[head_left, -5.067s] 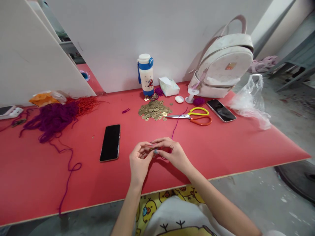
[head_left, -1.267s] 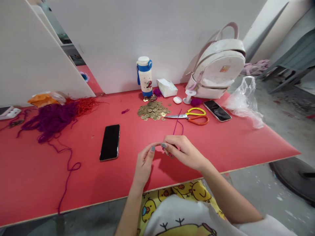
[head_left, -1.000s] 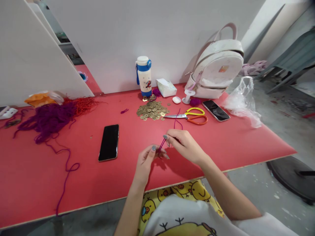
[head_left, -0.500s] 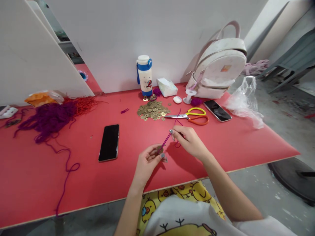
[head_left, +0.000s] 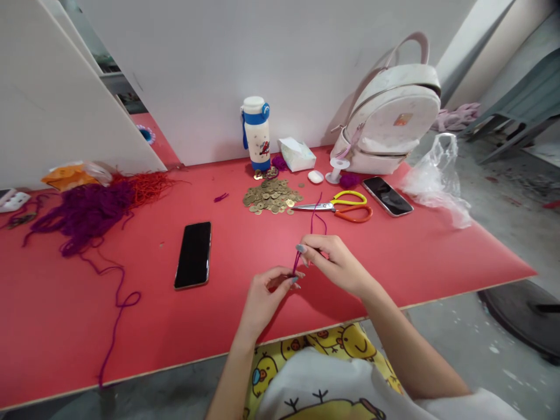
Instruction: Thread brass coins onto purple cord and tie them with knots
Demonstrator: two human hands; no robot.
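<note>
My left hand [head_left: 265, 297] is closed in a pinch at the lower end of a doubled purple cord [head_left: 296, 263]. The coin seen there a moment ago is hidden, so I cannot tell just where it sits. Up and to the right, my right hand [head_left: 336, 262] pinches the same cord between thumb and fingers. Loose tails of cord run out beyond my right hand toward the scissors [head_left: 321, 206], which have a yellow and an orange handle. Past both hands lies a pile of brass-coloured coins with holes [head_left: 272, 196].
A phone [head_left: 193, 255] lies left of my hands, another phone [head_left: 388, 196] at the right. Purple yarn [head_left: 90, 216] is heaped far left. Along the back stand a bottle [head_left: 257, 137], a tissue pack [head_left: 297, 154], a white spool [head_left: 338, 170] and a backpack [head_left: 394, 122].
Both hands have come down slightly and closer together, shortening the stretch of cord between them. The coin that showed in my left fingers is now out of sight.
</note>
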